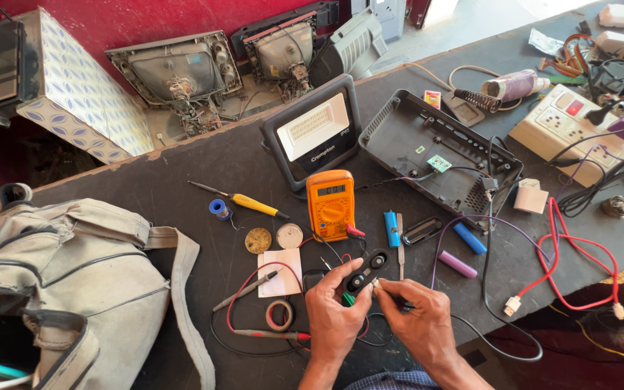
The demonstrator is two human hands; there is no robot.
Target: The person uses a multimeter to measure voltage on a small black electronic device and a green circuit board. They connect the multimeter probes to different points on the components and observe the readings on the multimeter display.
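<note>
Gripping a small black remote-like casing (365,272) at lower centre of the frame, left hand (334,314) closed around its near end, right hand (417,318) pinching at its edge; probably best keeping it steady, clear of the orange multimeter (331,204) above.

dark workbench (204,170) | orange multimeter (331,204) | floodlight (312,132) | grey bag (66,282)

The multimeter (331,204) is orange, the screwdriver (243,201) has a yellow handle. Two cells: one blue (469,237), one purple (458,264). Red wire (568,249) loops over the dark grey counter (182,173). The box (84,90) wears a blue-and-white leaf pattern.
</note>
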